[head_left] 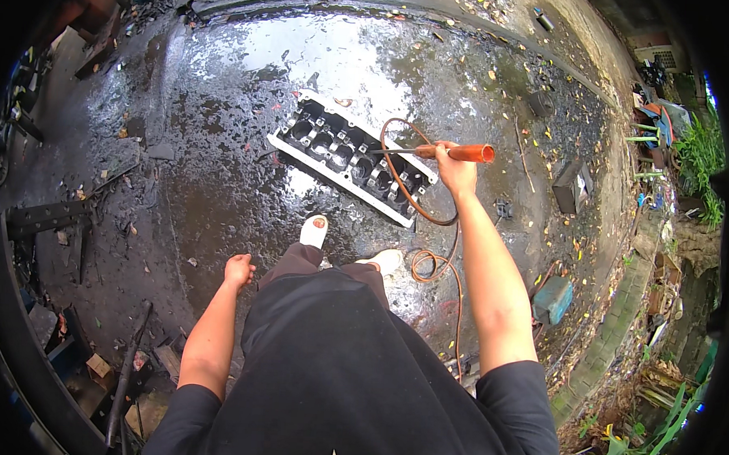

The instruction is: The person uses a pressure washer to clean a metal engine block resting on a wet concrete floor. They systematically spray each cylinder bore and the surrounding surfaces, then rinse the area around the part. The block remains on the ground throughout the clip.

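On the wet ground ahead of my feet lies an engine block, black inside with pale metal edges and a row of round openings. It sits at a slant, its right end nearer to me. My right hand is closed round an orange spray gun whose thin dark nozzle points left over the block. A brown hose loops by the gun and coils down to the ground on the right. Low at my left side hangs my left hand, its fingers curled with nothing visible in them, apart from the block.
My light shoes stand close to the block's near side. To the right are a dark metal box and a blue-green machine. A metal frame and scrap crowd the left. Leaves litter the right edge.
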A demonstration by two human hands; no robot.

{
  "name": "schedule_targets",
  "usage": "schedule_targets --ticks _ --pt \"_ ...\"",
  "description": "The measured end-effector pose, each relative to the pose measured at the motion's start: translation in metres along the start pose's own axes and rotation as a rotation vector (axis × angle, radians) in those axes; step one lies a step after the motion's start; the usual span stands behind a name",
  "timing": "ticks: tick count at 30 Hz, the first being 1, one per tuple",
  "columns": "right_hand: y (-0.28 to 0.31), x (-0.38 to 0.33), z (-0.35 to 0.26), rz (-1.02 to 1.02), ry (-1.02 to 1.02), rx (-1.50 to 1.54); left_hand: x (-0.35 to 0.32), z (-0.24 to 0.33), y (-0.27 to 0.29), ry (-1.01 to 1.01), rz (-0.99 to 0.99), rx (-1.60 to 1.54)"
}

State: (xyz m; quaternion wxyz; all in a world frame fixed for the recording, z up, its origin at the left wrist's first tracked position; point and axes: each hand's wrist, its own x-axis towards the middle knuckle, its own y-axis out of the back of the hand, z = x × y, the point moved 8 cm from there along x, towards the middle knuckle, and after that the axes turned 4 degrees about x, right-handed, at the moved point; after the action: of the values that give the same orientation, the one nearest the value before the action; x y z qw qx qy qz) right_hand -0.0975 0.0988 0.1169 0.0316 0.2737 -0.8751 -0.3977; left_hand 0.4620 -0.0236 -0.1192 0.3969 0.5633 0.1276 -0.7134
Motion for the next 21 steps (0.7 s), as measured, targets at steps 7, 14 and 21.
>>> schedule_targets --ticks 7,14,21 --pt "-0.002 0.002 0.012 0.001 -0.029 -0.027 0.001 0.003 -0.003 -0.002 -0.011 0.002" --pt "-0.003 -0.001 0.005 -0.038 -0.003 0.007 0.002 0.007 -0.004 -0.011 -0.002 -0.031" --pt "-0.006 0.004 0.004 -0.047 -0.033 -0.053 -0.001 0.010 -0.004 -0.010 0.001 0.005"
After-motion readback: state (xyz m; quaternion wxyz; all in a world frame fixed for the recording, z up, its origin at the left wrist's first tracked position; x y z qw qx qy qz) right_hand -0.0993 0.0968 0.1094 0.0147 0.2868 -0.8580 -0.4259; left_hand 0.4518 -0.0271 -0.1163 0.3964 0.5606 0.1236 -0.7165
